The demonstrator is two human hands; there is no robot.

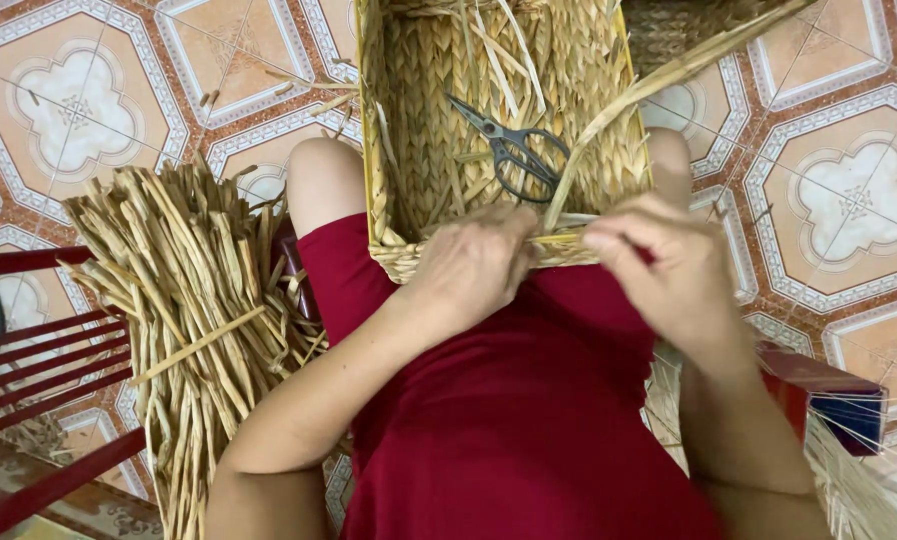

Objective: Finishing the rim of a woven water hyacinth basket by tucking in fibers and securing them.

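Observation:
A woven straw basket (408,120) rests on my knees, its open side facing up. My left hand (473,262) presses on the basket's near rim. My right hand (668,262) pinches a long flat straw strand (668,72) at that rim; the strand runs up and away to the top right. Dark metal scissors (513,150) lie inside the basket among loose straw ends. I wear red clothing across my lap.
A tied bundle of dried straw (183,300) lies to the left on the patterned tile floor (73,100). A red slatted chair (38,380) stands at the far left. A red and blue object (828,390) sits at the right, beside more straw.

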